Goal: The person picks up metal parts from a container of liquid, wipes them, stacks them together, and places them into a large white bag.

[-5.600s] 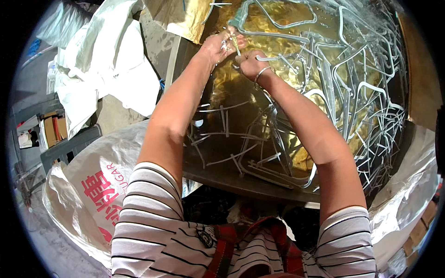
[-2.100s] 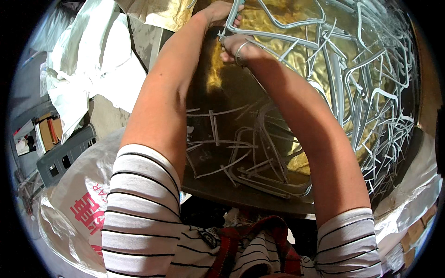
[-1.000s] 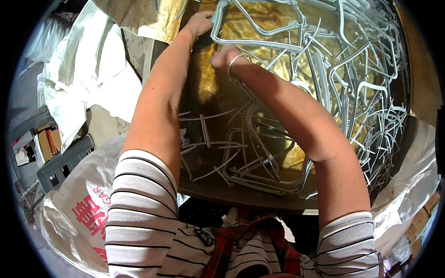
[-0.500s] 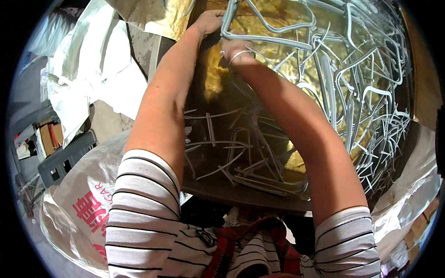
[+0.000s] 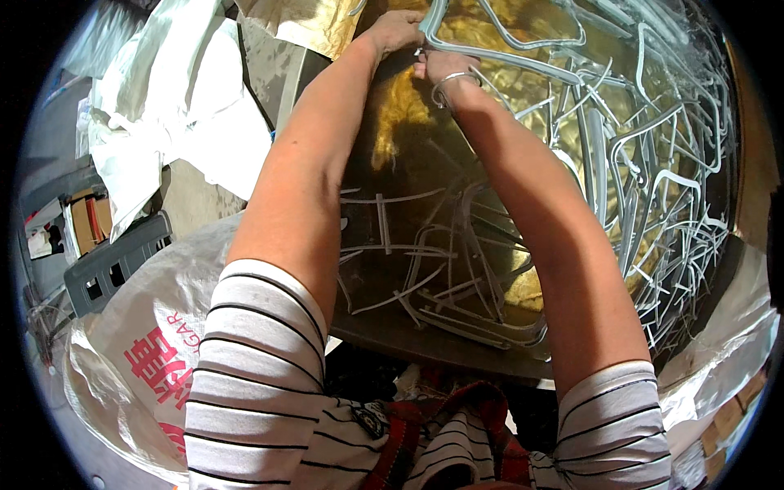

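A bent grey-white strip (image 5: 506, 55), rubbery or plastic in look and shaped like an open frame, runs across the far part of the table. My left hand (image 5: 398, 31) reaches to its near-left corner, with the fingers pressed together against the strip. Just below that corner, my right hand (image 5: 445, 65) is closed, its fingers curled. The strip passes over part of it, so I cannot make out what it grips. A silvery bangle (image 5: 451, 79) circles the right wrist. Both hands are close together, over a brownish, wet-looking tabletop (image 5: 392, 155).
Many similar strips and thin offcuts (image 5: 645, 188) lie tangled on the right. More thin strips (image 5: 433, 269) lie near the table's front edge. A white printed sack (image 5: 155, 343), a white cloth or bag (image 5: 180, 114) and a grey crate (image 5: 118, 265) stand to the left.
The view has shifted, so table, strip and arms sit farther right in the picture. Both hands stay by the same corner of the strip, with the fingers slightly repositioned.
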`<state>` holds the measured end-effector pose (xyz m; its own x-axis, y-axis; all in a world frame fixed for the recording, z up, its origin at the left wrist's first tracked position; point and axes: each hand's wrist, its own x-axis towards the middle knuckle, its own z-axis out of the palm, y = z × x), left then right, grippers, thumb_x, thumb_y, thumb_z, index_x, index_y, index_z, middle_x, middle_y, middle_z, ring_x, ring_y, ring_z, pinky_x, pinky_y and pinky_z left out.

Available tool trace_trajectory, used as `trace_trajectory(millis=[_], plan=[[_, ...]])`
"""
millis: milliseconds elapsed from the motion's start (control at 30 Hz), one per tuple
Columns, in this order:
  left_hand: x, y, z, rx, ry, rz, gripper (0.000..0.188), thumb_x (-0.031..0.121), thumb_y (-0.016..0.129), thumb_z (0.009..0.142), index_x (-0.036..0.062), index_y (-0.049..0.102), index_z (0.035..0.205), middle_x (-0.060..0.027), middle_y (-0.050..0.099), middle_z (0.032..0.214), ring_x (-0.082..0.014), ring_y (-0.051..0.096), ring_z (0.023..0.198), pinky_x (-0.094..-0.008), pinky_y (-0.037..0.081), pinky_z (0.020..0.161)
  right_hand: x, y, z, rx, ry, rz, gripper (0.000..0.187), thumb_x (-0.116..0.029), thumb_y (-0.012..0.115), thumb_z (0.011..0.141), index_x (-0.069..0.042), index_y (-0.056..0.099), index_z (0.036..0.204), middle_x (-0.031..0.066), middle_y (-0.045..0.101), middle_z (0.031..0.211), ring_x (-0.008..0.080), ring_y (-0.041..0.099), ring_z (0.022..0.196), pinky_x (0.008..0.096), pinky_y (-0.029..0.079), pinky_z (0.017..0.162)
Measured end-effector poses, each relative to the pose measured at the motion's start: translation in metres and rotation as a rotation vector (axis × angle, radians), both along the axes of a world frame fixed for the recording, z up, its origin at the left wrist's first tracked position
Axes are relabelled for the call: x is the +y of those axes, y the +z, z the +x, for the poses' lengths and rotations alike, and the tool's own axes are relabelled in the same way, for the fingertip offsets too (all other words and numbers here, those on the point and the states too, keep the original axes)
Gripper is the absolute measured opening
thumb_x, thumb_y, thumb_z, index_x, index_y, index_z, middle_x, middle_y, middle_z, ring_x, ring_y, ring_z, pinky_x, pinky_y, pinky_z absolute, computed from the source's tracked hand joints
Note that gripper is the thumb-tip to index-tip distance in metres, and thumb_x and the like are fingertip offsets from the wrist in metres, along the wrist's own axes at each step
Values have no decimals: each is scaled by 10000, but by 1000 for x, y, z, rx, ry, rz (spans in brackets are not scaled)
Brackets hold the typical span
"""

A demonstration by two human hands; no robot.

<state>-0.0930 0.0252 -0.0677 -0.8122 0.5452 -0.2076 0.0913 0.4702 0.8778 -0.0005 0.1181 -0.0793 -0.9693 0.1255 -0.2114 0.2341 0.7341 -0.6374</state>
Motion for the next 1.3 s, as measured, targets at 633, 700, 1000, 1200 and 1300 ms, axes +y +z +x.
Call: trace_trajectory(millis=[633, 700, 1000, 1200, 1300], plan=[[-2, 29, 9, -108, 84, -152, 363, 236, 593, 739, 82, 591, 1067, -89, 601, 985, -148, 572, 837, -264, 439, 777, -3, 34, 12, -5, -470, -910, 189, -121, 471, 845, -17, 567, 719, 70, 590, 632, 129, 555, 502, 260, 440, 416], [2, 30, 14, 12, 85, -73, 272, 160, 548, 784, 16, 593, 1010, -111, 615, 884, -150, 574, 776, -259, 455, 708, -1, 40, 14, 29, -454, -954, 191, -112, 465, 853, 13, 556, 741, 79, 584, 657, 139, 547, 505, 252, 455, 414], [-2, 14, -2, 13, 71, 12, 261, 117, 540, 797, -2, 584, 1025, -80, 626, 901, -131, 562, 806, -250, 447, 738, 1, 41, 6, 24, -428, -932, 129, -95, 465, 859, 6, 523, 805, 73, 556, 658, 137, 532, 491, 246, 472, 424], [10, 40, 10, -47, 89, -8, 266, 149, 573, 788, -2, 592, 1006, -71, 624, 883, -125, 558, 781, -242, 448, 716, 10, 41, 8, -33, -490, -1014, 127, -125, 437, 874, -16, 496, 848, 73, 542, 715, 160, 565, 584, 257, 502, 463], [9, 42, 11, -28, 96, -27, 261, 172, 582, 785, 1, 605, 982, -68, 626, 856, -123, 560, 761, -242, 450, 702, 7, 45, 16, -181, -381, -790, 196, -120, 402, 857, 9, 537, 797, 112, 587, 733, 207, 596, 599, 299, 493, 490]])
